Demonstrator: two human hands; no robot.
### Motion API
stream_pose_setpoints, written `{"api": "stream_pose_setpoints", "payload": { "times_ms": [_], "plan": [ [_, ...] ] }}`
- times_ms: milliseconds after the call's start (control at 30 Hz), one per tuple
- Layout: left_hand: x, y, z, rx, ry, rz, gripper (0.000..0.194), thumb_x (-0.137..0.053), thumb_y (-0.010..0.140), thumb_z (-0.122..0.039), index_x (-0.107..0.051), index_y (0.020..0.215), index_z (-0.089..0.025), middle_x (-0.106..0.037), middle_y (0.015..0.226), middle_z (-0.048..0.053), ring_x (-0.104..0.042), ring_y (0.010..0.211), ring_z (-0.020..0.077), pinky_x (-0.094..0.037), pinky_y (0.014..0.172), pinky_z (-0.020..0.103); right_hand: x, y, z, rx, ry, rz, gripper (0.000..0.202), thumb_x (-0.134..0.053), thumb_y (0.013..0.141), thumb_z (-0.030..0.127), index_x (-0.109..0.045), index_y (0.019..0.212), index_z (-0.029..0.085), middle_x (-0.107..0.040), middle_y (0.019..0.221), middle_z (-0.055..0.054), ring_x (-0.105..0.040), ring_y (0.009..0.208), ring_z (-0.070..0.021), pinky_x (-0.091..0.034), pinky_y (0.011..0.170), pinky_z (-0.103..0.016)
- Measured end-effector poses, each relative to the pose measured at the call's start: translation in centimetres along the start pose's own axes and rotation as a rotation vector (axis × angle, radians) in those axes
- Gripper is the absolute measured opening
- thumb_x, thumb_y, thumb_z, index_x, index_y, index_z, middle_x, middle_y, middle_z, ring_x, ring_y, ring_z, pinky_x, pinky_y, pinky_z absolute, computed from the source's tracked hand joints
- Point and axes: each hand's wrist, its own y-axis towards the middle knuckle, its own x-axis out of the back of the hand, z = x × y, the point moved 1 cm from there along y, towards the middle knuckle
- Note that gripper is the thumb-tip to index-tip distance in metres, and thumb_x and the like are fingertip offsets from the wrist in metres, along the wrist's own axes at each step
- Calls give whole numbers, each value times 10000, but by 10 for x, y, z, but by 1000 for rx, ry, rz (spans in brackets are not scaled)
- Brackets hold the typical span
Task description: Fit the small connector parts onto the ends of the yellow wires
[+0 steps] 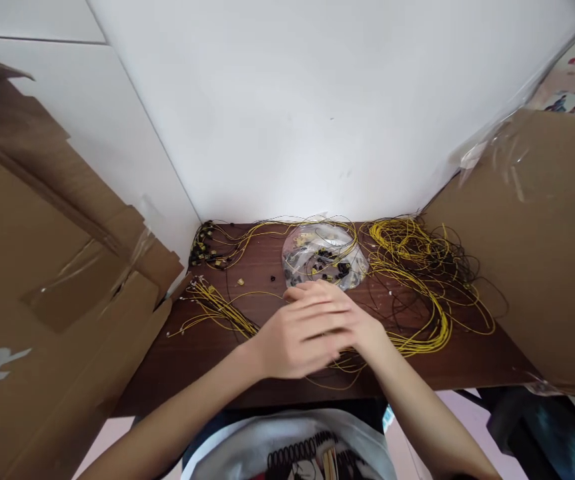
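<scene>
Above the front of the brown table, my two hands cross over each other. My left hand (300, 340) lies across the back of my right hand, its fingers stretched out with small gaps between them. Beneath it, my right hand (362, 323) points to the left; most of its fingers are covered, so its grip does not show. Just beyond the hands is a clear plastic bag (292, 267) with small black and yellowish parts. Yellow wires (227, 313) run under the hands, and a larger bundle of yellow and black wires (440, 327) spreads out on the right.
Black connectors (207, 250) on wire ends sit at the back left. A small yellowish piece (240, 282) and a small black piece (273, 278) lie on the table (167, 373). Cardboard walls stand left (67, 253) and right (532, 267), a white wall (287, 120) behind.
</scene>
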Motion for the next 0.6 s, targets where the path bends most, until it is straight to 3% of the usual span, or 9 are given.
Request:
{"api": "stream_pose_setpoints", "payload": {
  "times_ms": [100, 167, 267, 467, 600],
  "plan": [
    [18, -29, 30, 224, 35, -87, 239, -438, 867, -135, -617, 1024, -157, -656, 1079, 94, -571, 1045, 181, -463, 915, 367, -8, 12, 10, 28, -63, 54, 228, -413, 896, 187, -633, 952, 173, -671, 911, -75, -630, 851, -208, -475, 746, -300],
    [28, -49, 52, 417, 109, -59, 234, -438, 876, -149, -624, 1018, -160, -677, 970, 82, -593, 923, 172, -476, 845, 347, -14, 15, 16, -41, -135, 29, 194, -451, 884, 182, -610, 982, 132, -639, 957, -114, -616, 885, -237, -474, 730, -312],
    [42, -72, 75, 632, 189, 90, 251, -415, 899, -208, -643, 997, -168, -672, 924, 73, -584, 860, 172, -466, 802, 324, -24, 16, 21, -180, -168, 26, 147, -498, 876, 206, -594, 960, 134, -609, 963, -118, -612, 870, -230, -474, 689, -285],
    [62, -88, 79, 832, 144, 226, 273, -421, 904, -313, -661, 937, -189, -667, 927, 44, -591, 861, 172, -438, 784, 281, -32, 19, 23, -233, -174, 66, 138, -447, 905, 168, -577, 925, 125, -604, 925, -121, -621, 821, -207, -460, 649, -261],
    [64, -93, 74, 878, 79, 267, 251, -469, 876, -345, -665, 864, -188, -627, 823, 28, -563, 727, 143, -419, 677, 241, -36, 19, 22, -209, -204, 49, 145, -421, 915, 167, -554, 939, 115, -603, 926, -123, -611, 817, -214, -446, 628, -264]
  ]
}}
